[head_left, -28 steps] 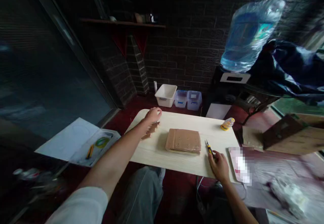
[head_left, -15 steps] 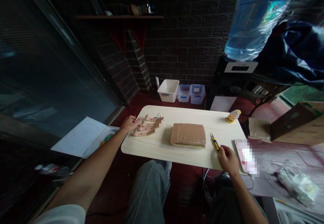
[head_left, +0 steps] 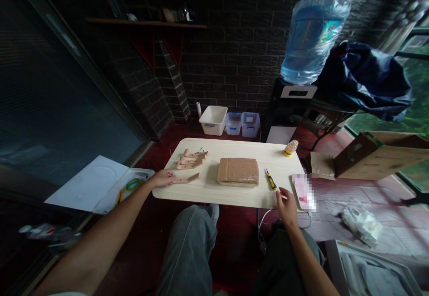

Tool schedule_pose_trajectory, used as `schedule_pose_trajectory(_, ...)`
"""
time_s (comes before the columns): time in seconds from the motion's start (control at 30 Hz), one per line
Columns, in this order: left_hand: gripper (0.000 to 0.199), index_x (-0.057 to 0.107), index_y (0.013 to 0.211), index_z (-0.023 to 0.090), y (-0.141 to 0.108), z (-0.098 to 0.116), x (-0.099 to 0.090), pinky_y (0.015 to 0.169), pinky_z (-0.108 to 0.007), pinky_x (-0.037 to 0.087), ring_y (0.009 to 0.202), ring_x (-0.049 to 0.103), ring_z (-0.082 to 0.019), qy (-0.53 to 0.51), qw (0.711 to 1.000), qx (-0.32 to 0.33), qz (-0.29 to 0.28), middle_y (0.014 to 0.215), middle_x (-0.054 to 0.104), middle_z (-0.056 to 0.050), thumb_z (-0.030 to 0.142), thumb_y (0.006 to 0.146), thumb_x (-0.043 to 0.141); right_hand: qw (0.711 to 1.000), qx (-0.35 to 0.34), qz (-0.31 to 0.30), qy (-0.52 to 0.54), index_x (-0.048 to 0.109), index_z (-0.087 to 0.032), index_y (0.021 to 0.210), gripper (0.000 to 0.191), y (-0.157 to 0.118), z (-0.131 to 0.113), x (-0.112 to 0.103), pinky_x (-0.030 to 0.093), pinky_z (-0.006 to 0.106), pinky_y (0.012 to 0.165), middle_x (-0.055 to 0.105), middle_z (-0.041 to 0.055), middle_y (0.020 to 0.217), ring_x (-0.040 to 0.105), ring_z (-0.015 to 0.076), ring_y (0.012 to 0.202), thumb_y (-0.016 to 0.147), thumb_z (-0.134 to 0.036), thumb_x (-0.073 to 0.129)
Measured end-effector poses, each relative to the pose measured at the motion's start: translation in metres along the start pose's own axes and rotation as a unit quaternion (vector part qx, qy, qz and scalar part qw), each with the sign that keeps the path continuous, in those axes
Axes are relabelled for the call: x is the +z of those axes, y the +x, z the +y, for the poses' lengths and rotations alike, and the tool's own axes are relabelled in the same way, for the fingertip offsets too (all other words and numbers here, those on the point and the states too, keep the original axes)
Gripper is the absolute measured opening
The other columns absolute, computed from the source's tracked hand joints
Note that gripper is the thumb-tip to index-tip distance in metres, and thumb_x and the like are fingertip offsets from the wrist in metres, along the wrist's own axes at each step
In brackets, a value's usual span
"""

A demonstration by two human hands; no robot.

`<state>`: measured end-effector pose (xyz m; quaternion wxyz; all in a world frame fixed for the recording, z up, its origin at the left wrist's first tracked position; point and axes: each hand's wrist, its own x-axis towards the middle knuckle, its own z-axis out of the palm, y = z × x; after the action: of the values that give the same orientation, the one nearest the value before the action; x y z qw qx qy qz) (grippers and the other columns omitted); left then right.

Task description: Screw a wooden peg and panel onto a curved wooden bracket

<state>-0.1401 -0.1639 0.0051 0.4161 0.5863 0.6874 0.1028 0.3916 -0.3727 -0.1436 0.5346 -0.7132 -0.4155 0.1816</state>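
Note:
At the table's left edge, my left hand is closed on the end of a pale wooden hook piece. Behind it several similar wooden pieces lie together, with small dark screws beside them. A brown cardboard-covered block sits mid-table. My right hand rests at the front right edge, its fingers curled near the handle of a yellow-and-black screwdriver; whether its fingertips hold anything is too small to tell.
On the pale table, a yellow-capped bottle stands back right and a pink phone-like item lies right. An open plastic case is left. Bins and a water dispenser stand beyond; a cardboard box is right.
One wooden piece has been drawn away from the group toward the table's front left, with my left hand on it. The view has shifted slightly to the right; my right hand stays near the screwdriver.

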Motion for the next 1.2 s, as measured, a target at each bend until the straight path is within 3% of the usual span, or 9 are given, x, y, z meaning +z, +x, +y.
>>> schedule_pose_trajectory(0.13,0.061,0.065,0.085,0.017,-0.018,0.018,0.013,0.073,-0.032,0.061,0.076,0.075,-0.024,-0.054,0.994,0.024,-0.091,0.075,0.073,-0.004,0.059,0.049,0.091,0.999,0.0,0.004,0.032,0.064,-0.02,0.133,0.04,-0.009,-0.024,-0.003,0.06,0.048,0.096,0.066,0.011,0.135,0.068,0.0255,0.114,0.101,-0.043,0.067)
schedule_pose_trajectory(0.23,0.063,0.066,0.094,0.017,-0.032,0.046,0.036,0.083,-0.034,0.062,0.087,0.078,-0.024,-0.088,0.981,0.082,-0.151,0.09,0.076,-0.007,0.065,0.059,0.088,0.997,-0.004,-0.013,0.07,0.066,-0.018,0.128,0.051,-0.016,-0.051,-0.001,0.059,0.052,0.095,0.068,0.0196,0.13,0.066,0.0333,0.118,0.098,-0.059,0.061)
schedule_pose_trajectory(0.47,0.05,0.066,0.1,0.018,-0.052,0.121,0.128,0.075,-0.03,0.06,0.08,0.076,-0.019,-0.089,0.941,0.221,-0.241,0.086,0.076,-0.005,0.057,0.074,0.084,0.953,-0.018,-0.239,0.186,0.045,-0.03,0.155,0.071,-0.029,-0.133,0.024,0.063,0.043,0.081,0.074,0.0111,0.122,0.077,0.0237,0.09,0.094,-0.057,0.07)
schedule_pose_trajectory(0.63,0.034,0.066,0.096,0.018,-0.05,0.146,0.16,0.06,-0.027,0.055,0.065,0.072,-0.019,-0.06,0.938,0.269,-0.208,0.072,0.071,-0.002,0.048,0.081,0.075,0.923,-0.02,-0.315,0.219,0.05,-0.029,0.153,0.063,-0.026,-0.164,0.025,0.062,0.039,0.082,0.076,0.0043,0.098,0.076,0.0214,0.086,0.097,-0.053,0.067)
schedule_pose_trajectory(0.77,0.028,0.069,0.096,0.019,-0.044,0.15,0.164,0.057,-0.028,0.053,0.058,0.068,-0.017,-0.038,0.936,0.303,-0.174,0.069,0.07,-0.001,0.042,0.081,0.074,0.919,-0.007,-0.326,0.223,0.055,-0.029,0.148,0.072,-0.026,-0.164,0.026,0.061,0.04,0.085,0.078,0.0049,0.105,0.075,0.021,0.086,0.084,-0.046,0.083)
schedule_pose_trajectory(0.83,0.031,0.072,0.1,0.02,-0.042,0.151,0.165,0.062,-0.029,0.056,0.064,0.07,-0.018,-0.03,0.928,0.328,-0.176,0.075,0.074,-0.002,0.04,0.078,0.078,0.924,0.007,-0.309,0.224,0.064,-0.026,0.135,0.06,-0.026,-0.158,0.03,0.062,0.041,0.084,0.077,0.0047,0.1,0.075,0.0223,0.084,0.083,-0.05,0.083)
schedule_pose_trajectory(1.0,0.063,0.066,0.135,0.022,-0.02,0.159,0.166,0.097,-0.036,0.06,0.116,0.073,-0.026,-0.039,0.911,0.38,-0.156,0.13,0.074,-0.011,0.049,0.079,0.081,0.941,0.048,-0.243,0.232,0.069,-0.023,0.113,0.049,-0.016,-0.132,0.035,0.062,0.042,0.082,0.077,0.005,0.085,0.076,0.0259,0.085,0.087,-0.065,0.073)
schedule_pose_trajectory(1.1,0.062,0.061,0.14,0.019,0.007,0.163,0.161,0.119,-0.046,0.047,0.141,0.058,-0.03,-0.038,0.923,0.376,-0.07,0.15,0.061,-0.015,0.055,0.091,0.067,0.948,0.076,-0.203,0.233,0.068,-0.023,0.114,0.054,-0.011,-0.114,0.03,0.061,0.042,0.082,0.079,0.007,0.088,0.076,0.0271,0.09,0.085,-0.069,0.073)
schedule_pose_trajectory(1.2,0.067,0.066,0.132,0.016,0.032,0.162,0.158,0.13,-0.049,0.032,0.149,0.048,-0.035,-0.01,0.935,0.354,-0.005,0.152,0.058,-0.019,0.057,0.081,0.076,0.949,0.104,-0.178,0.239,0.066,-0.023,0.125,0.063,-0.01,-0.1,0.025,0.061,0.044,0.082,0.08,0.0084,0.094,0.078,0.0287,0.093,0.085,-0.072,0.072)
